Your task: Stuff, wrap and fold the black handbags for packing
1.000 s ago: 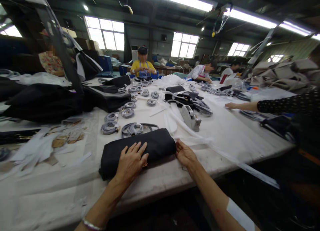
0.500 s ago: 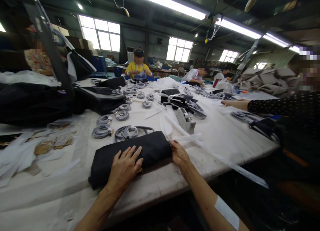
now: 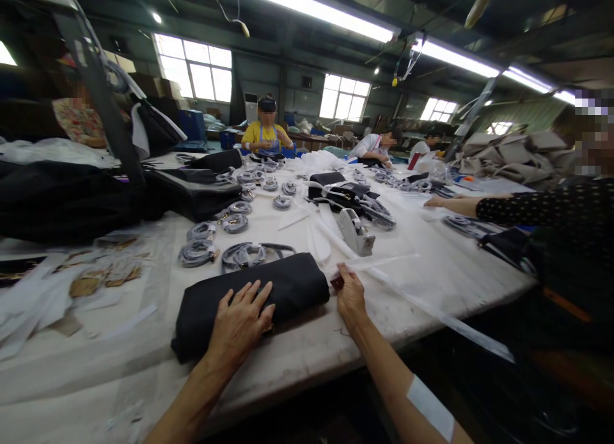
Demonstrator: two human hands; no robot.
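Black bag (image 3: 295, 281) lies under my spread left hand (image 3: 242, 319); my right hand (image 3: 352, 298) pinches a small dark piece (image 3: 337, 282). Coiled straps (image 3: 197, 255) and dispenser (image 3: 355, 235) occupy the white desk (image 3: 432, 245) under strip lights (image 3: 314, 11).

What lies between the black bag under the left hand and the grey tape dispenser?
In the head view, flat white strips lie on the table between the black bag, under the left hand, and the grey tape dispenser.
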